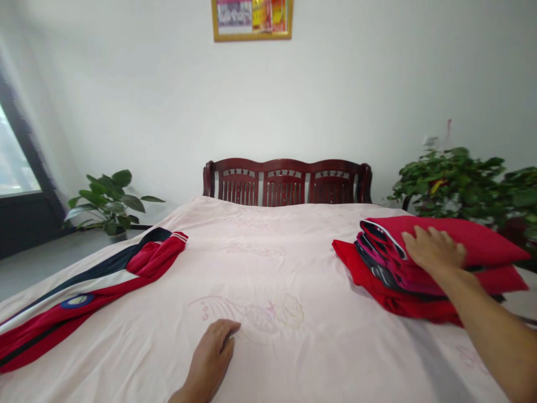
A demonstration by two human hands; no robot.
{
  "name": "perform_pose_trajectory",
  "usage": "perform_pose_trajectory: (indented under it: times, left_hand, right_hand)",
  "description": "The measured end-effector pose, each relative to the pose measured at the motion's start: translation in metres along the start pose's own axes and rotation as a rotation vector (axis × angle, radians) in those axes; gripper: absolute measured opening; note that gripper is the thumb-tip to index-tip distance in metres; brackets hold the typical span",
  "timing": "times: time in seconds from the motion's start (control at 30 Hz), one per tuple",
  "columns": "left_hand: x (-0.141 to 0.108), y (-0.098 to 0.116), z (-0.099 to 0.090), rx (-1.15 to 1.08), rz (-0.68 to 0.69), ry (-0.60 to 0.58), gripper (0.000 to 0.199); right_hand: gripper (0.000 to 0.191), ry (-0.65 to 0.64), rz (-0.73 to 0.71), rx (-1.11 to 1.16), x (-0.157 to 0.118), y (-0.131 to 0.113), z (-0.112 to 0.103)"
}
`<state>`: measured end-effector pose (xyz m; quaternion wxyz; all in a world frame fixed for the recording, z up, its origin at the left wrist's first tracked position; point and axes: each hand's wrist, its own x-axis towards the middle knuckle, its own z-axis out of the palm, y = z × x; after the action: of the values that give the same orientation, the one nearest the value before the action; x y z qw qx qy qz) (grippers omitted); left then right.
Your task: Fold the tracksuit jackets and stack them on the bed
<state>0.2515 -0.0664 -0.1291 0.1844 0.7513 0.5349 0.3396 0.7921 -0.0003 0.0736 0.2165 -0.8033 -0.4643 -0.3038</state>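
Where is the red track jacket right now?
In the head view, the track jacket lies on the left edge of the pink bedspread, opposite the folded red clothes under the right hand.

Bed (268, 274) ran from 6 to 12 o'clock. Jacket (84, 285) lay on it at 9 o'clock; folded clothes (403, 268) at 3 o'clock, right hand (432, 249) on top. Left hand (210, 350) on bed at 6. Headboard (285, 182) at 12, framed picture (251, 19) on wall above. Potted plant (107, 201) stood at 10, second plant (457, 184) at 2, both beyond bed.
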Motion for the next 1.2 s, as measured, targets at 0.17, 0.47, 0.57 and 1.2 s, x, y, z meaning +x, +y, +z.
perform_pose_trajectory:
  times: [0.17,0.47,0.57,1.2]
  left_hand:
    - [0.002,0.003,0.0,-0.024,0.016,0.019,0.032]
    - [0.0,0.001,0.0,-0.069,0.069,0.036,0.034]
    - [-0.001,-0.009,-0.004,-0.065,0.115,0.0,0.036]
    - [-0.022,-0.183,-0.268,0.72,-0.985,0.474,0.059]
  right_hand:
    - [0.049,0.031,-0.206,0.402,-0.082,-0.075,0.012]
    - [0.054,-0.563,-0.44,0.334,-0.277,-0.198,0.061]
    - [0.057,-0.547,-0.489,0.292,-0.288,-0.207,0.044]
    - [0.049,-0.422,-0.498,0.325,-0.286,-0.206,0.042]
